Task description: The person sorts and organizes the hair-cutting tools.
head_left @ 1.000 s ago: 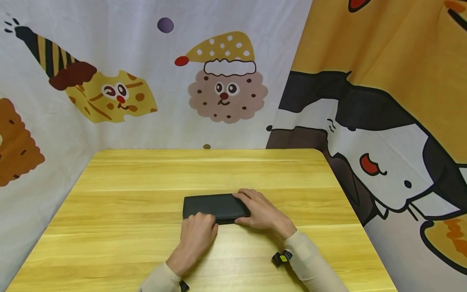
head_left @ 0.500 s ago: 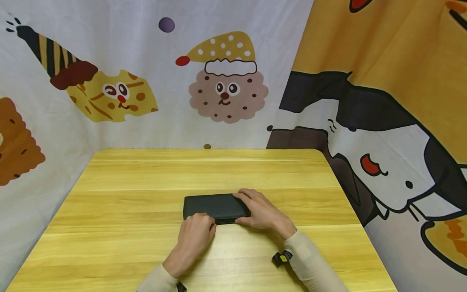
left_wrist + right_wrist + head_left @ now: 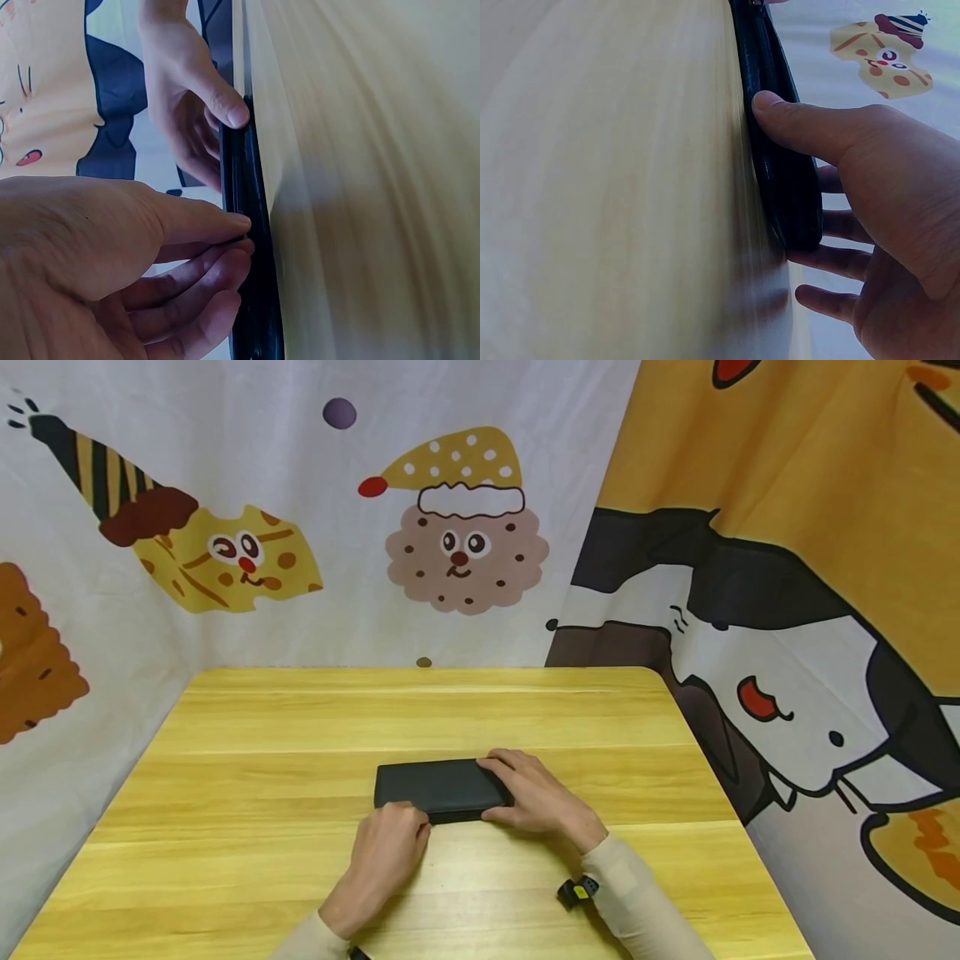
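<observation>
A long black zip wallet (image 3: 442,785) lies flat on the wooden table, its zipped edge toward me. In the right wrist view, zipper teeth (image 3: 765,52) run along that edge. My left hand (image 3: 386,847) is at the near edge, left of the wallet's middle. Thumb and forefinger pinch the zipper pull, which the fingertips (image 3: 238,221) mostly hide. With my right hand (image 3: 536,793) I grip the wallet's right end, thumb on the zipped edge and fingers over the top and far side.
The wooden table (image 3: 300,718) extends around the wallet on all sides. Behind it and to the right hangs a cartoon-printed curtain (image 3: 277,435). A small black device (image 3: 576,892) with a yellow patch is worn at my right wrist.
My left hand has slid left along the wallet's near edge, baring more of the zipped edge behind it. The right hand and the wallet stay in place.
</observation>
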The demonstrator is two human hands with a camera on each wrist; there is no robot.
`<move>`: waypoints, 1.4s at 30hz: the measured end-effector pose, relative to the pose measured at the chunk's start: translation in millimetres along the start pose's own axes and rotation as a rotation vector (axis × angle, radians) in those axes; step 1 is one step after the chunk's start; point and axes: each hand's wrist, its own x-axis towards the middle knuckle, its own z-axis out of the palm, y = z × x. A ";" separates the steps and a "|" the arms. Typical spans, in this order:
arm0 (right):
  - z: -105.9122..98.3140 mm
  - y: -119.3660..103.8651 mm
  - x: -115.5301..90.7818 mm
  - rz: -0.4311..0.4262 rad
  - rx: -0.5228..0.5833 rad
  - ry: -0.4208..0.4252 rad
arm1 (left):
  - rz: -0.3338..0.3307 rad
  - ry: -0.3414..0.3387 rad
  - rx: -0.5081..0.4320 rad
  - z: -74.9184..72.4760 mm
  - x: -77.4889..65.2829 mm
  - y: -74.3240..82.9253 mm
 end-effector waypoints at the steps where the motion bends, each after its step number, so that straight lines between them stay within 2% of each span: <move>1: 0.0 0.1 0.2 -0.001 -0.001 0.001 | -0.007 0.003 0.001 -1.0 -0.9 -1.5; 11: -1.0 0.2 0.5 0.000 0.001 -0.010 | -0.050 0.002 0.025 -9.4 -9.0 -15.1; 22: -0.9 -0.8 0.0 0.028 0.001 -0.034 | -0.131 0.014 0.028 -18.1 -17.3 -32.1; 28: 0.1 -1.1 0.6 0.024 0.004 -0.024 | -0.140 -0.002 0.014 -18.4 -20.1 -38.6; 35: 1.3 -1.0 1.4 0.034 -0.003 -0.027 | -0.155 0.015 0.009 -22.3 -23.0 -45.0; 42: 0.5 -1.2 1.7 0.024 0.004 -0.028 | -0.169 -0.011 0.007 -24.6 -20.1 -54.8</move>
